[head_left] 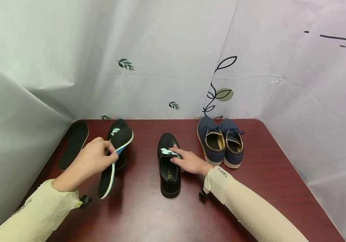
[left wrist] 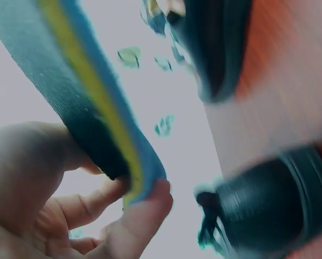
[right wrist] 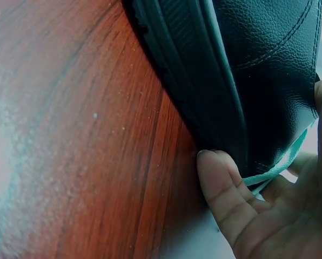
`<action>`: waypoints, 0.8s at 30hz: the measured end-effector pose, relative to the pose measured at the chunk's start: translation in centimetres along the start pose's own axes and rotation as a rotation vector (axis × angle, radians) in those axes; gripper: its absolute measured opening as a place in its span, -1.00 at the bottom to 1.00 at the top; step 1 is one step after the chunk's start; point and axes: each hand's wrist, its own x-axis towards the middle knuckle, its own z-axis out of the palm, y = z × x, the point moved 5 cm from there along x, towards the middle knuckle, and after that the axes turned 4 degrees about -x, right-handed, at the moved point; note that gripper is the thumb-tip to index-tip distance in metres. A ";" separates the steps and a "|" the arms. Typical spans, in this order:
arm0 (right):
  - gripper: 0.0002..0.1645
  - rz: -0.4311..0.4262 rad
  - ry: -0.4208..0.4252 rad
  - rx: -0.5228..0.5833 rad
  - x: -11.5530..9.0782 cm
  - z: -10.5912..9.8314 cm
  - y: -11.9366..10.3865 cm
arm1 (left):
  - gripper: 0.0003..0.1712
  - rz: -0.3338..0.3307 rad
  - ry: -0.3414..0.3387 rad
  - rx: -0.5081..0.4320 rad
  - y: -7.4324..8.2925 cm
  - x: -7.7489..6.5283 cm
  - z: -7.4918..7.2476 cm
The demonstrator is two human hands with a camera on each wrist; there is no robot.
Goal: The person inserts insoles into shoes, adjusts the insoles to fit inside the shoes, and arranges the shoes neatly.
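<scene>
My left hand pinches a black insole with a blue and white edge between thumb and fingers, tilted above the table. In the left wrist view, the insole shows a yellow and blue layered side. Behind it stands a black leather shoe, partly hidden. At the table's middle, my right hand grips the other black shoe by its right side, near the mint-green laces. The right wrist view shows fingers low by the sole of this shoe, which has its toe pointing away from me.
Another black insole lies along the left edge of the dark red table. A pair of navy lace-up shoes stands at the back right. A pale curtain hangs behind the table and on both sides.
</scene>
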 end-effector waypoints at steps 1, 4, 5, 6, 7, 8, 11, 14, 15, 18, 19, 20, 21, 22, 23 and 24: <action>-0.37 -0.002 0.000 0.005 0.0 0.0 0.0 | -0.91 0.014 -0.001 -0.007 0.7 -0.1 0.1; -0.38 -0.005 0.002 0.015 0.1 -0.1 0.0 | -0.91 0.051 -0.025 -0.043 2.8 -0.3 0.8; -0.39 -0.005 0.005 0.017 0.1 -0.1 -0.1 | -0.90 0.064 -0.041 -0.059 3.5 -0.4 1.0; -0.40 -0.004 0.008 0.018 0.1 -0.1 -0.1 | -0.88 0.080 -0.058 -0.075 4.1 -0.5 1.3; -0.41 -0.003 0.009 0.019 0.1 -0.1 0.0 | -0.86 0.090 -0.082 -0.092 4.7 -0.6 1.6; -0.41 -0.002 0.010 0.018 0.2 -0.1 0.0 | -0.84 0.103 -0.105 -0.107 5.3 -0.7 2.0; -0.44 -0.006 0.014 0.017 0.2 0.0 -0.1 | -0.81 0.138 -0.158 -0.143 6.8 -1.0 2.9; -0.47 -0.012 0.016 0.014 0.3 0.0 -0.2 | -0.80 0.160 -0.196 -0.157 8.2 -1.3 3.8; -0.47 -0.011 0.015 0.016 0.3 0.0 -0.2 | -0.80 0.166 -0.211 -0.162 8.7 -1.4 4.1; -0.46 -0.001 0.012 0.014 0.3 0.0 -0.3 | -0.78 0.176 -0.264 -0.164 10.0 -1.8 4.9; -0.45 0.005 0.013 0.012 0.3 0.0 -0.3 | -0.77 0.180 -0.280 -0.164 10.3 -1.9 5.2; -0.45 0.013 0.014 0.013 0.3 0.0 -0.3 | -0.76 0.183 -0.292 -0.161 10.6 -2.0 5.5; -0.45 0.020 0.014 0.016 0.3 0.0 -0.3 | -0.75 0.189 -0.298 -0.152 10.8 -2.0 5.8; -0.45 0.026 0.014 0.017 0.3 0.0 -0.3 | -0.74 0.191 -0.301 -0.142 11.0 -2.0 6.1; -0.46 0.028 0.013 0.017 0.3 0.0 -0.3 | -0.73 0.192 -0.302 -0.134 11.1 -2.0 6.4; -0.47 0.030 0.012 0.018 0.3 0.0 -0.3 | -0.73 0.189 -0.301 -0.125 11.2 -2.0 6.6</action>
